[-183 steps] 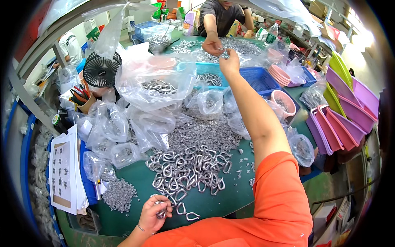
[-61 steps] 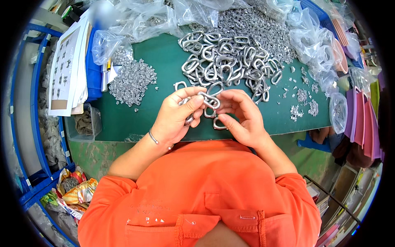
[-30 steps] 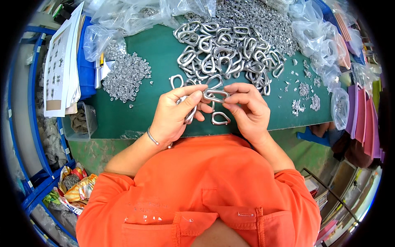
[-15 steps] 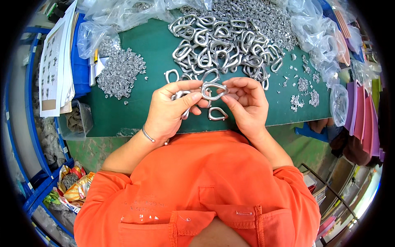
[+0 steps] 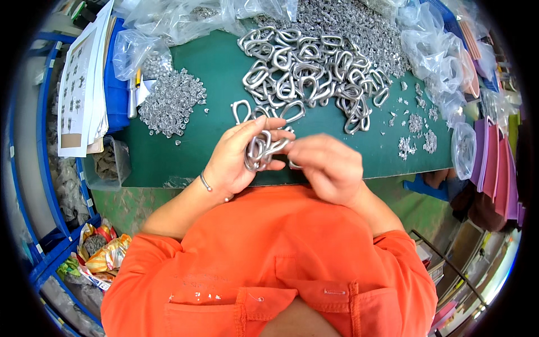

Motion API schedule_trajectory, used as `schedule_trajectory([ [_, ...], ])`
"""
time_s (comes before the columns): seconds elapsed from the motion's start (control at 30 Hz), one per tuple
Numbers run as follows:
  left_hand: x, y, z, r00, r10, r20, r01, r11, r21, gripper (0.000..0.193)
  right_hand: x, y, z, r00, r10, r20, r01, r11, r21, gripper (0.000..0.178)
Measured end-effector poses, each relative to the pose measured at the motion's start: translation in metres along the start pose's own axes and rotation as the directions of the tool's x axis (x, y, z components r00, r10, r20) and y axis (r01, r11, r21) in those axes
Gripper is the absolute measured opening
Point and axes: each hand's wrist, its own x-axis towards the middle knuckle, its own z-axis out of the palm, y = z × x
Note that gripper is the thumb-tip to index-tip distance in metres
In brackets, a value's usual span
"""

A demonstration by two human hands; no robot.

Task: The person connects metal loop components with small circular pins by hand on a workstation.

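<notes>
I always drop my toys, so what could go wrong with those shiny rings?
Some metal links could slip, since several lie bunched in the partly open left hand. A dropped one might reach the floor, because that hand is near the edge of the table. The blurred right hand is close too, and might bump one loose.

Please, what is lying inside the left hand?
Several silvery metal links lie in the left hand. They overlap, so their exact number and anything beneath them cannot be seen.
</notes>
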Motion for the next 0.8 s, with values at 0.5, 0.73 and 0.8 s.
schedule_trajectory([
  [0.5, -0.002, -0.002, 0.001, 0.997, 0.016, -0.074, -0.009, 0.997, 0.083, 0.011, 0.012, 0.035, 0.011, 0.941, 0.323, -0.103, -0.329, 0.795, -0.51, 0.018],
  [0.73, -0.003, 0.0, 0.002, 0.995, -0.102, 0.008, 0.1, 0.987, 0.126, 0.026, 0.011, 0.019, -0.001, 0.994, -0.109, 0.001, 0.105, 0.96, -0.26, 0.023],
  [0.8, -0.003, 0.0, 0.0, 0.999, -0.038, 0.018, 0.035, 0.99, 0.139, 0.021, 0.007, 0.015, -0.003, 0.996, -0.081, 0.031, 0.086, 0.964, -0.252, 0.023],
])
